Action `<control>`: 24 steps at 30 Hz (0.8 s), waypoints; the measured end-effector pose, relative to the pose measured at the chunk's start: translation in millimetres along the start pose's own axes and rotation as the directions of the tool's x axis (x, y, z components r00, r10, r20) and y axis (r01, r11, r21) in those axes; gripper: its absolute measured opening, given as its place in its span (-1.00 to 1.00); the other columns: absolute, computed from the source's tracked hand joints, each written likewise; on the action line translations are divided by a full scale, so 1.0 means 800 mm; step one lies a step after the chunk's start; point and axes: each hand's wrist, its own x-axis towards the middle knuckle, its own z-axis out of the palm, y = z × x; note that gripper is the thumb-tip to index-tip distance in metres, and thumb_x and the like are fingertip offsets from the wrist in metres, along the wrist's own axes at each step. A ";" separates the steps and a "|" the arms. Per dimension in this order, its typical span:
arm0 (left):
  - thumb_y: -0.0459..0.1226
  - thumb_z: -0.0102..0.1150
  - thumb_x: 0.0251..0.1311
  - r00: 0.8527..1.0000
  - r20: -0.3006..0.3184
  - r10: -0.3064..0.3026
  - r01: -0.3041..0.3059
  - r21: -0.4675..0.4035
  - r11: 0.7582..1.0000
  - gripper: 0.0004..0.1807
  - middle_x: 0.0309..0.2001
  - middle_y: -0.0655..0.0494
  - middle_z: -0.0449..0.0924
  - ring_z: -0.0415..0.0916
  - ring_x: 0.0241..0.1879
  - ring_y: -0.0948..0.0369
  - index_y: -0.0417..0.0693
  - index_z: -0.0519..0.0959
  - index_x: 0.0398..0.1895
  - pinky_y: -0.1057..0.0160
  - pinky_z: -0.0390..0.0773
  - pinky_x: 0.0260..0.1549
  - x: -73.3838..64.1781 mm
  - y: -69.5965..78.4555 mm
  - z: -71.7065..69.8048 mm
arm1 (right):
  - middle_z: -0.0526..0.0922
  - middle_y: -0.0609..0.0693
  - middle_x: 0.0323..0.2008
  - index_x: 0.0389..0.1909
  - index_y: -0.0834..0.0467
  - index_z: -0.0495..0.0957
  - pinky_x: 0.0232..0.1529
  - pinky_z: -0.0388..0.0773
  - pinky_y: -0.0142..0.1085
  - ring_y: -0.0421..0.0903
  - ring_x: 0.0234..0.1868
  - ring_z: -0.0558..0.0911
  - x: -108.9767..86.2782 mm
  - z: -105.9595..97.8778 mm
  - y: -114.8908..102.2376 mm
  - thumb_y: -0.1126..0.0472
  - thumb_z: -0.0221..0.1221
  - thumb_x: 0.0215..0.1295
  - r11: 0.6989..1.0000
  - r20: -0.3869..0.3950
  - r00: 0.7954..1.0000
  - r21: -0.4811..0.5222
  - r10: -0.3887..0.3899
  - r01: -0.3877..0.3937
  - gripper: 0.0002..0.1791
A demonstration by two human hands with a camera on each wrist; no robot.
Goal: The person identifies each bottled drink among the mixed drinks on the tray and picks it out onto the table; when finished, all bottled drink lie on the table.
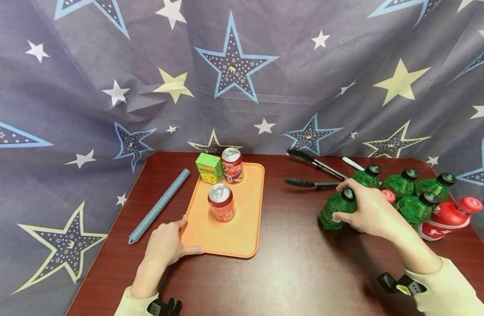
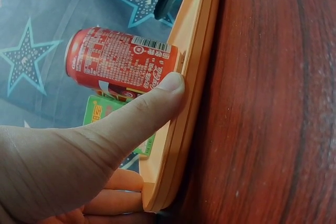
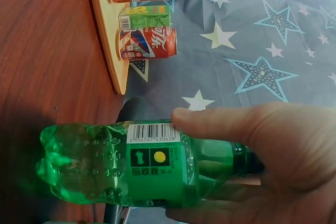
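My left hand [image 1: 165,242] grips the near left corner of an orange tray [image 1: 242,237], its thumb on the front rim and fingers along the left side. On the tray stand two red cola cans, a nearer one [image 1: 222,206] and a farther one [image 1: 232,166], and a green drink carton [image 1: 209,168]. At the right of the table, my right hand [image 1: 370,210] holds a green plastic bottle [image 1: 336,210] around its upper part, thumb on one side and fingers on the other. The bottle's barcode label [image 3: 154,132] faces the right wrist camera.
More green bottles [image 1: 417,208] with black caps crowd the right side, beside a red bottle [image 1: 443,221] and another red cap [image 1: 388,195]. Black-tipped tongs [image 1: 317,164] lie behind the right hand. A blue-grey rod [image 1: 159,206] lies left of the tray. Star-patterned cloth [image 1: 265,109] hangs behind.
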 end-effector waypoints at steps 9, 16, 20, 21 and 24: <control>0.35 0.68 -0.32 1.000 0.008 0.003 -0.003 0.000 1.000 0.29 0.18 -0.40 0.69 0.72 -0.02 -0.27 -0.29 0.52 0.43 -0.22 0.67 -0.09 0.003 0.001 0.002 | 0.78 0.29 -0.04 0.30 0.16 0.49 -0.14 0.65 0.14 0.10 -0.20 0.76 -0.006 0.001 0.002 -0.06 0.62 0.07 1.000 -0.010 1.000 0.001 -0.001 0.001 -0.17; 0.36 0.67 -0.30 0.999 0.029 -0.022 0.022 0.003 1.000 0.30 0.20 -0.41 0.67 0.72 -0.03 -0.27 -0.26 0.50 0.46 -0.24 0.68 -0.13 0.003 0.001 0.002 | 0.77 0.20 0.07 0.27 0.16 0.55 -0.06 0.66 0.14 0.17 -0.05 0.78 -0.006 -0.001 0.000 -0.02 0.59 0.12 0.998 -0.103 0.993 0.019 -0.051 0.053 -0.26; 0.38 0.65 -0.28 0.994 0.073 -0.077 0.074 0.035 0.997 0.28 0.14 -0.38 0.70 0.72 -0.07 -0.23 -0.18 0.48 0.50 -0.23 0.68 -0.26 0.000 0.008 -0.003 | 0.82 0.07 -0.01 0.13 0.08 0.66 -0.08 0.67 -0.34 0.10 -0.06 0.83 -0.001 -0.009 -0.004 0.03 0.55 0.20 0.994 -0.267 0.960 0.041 -0.083 0.097 -0.49; 0.37 0.65 -0.26 0.994 0.071 -0.085 0.082 0.045 0.996 0.27 0.11 -0.37 0.71 0.73 -0.08 -0.23 -0.15 0.48 0.50 -0.23 0.68 -0.29 -0.001 0.011 -0.006 | 0.84 0.05 -0.03 0.09 0.06 0.69 -0.11 0.61 -0.48 0.07 -0.09 0.84 0.000 -0.013 -0.005 0.04 0.55 0.20 0.994 -0.314 0.946 0.048 -0.080 0.100 -0.53; 0.34 0.64 -0.21 0.999 -0.001 -0.050 0.050 0.082 0.995 0.19 0.08 -0.40 0.71 0.72 -0.05 -0.28 -0.13 0.51 0.47 -0.24 0.69 -0.32 0.000 0.018 -0.020 | 0.85 0.04 -0.07 0.05 0.02 0.74 -0.14 0.41 -0.77 -0.21 -0.18 0.83 0.006 -0.033 -0.006 0.03 0.55 0.19 0.995 -0.425 0.904 0.057 -0.053 0.086 -0.58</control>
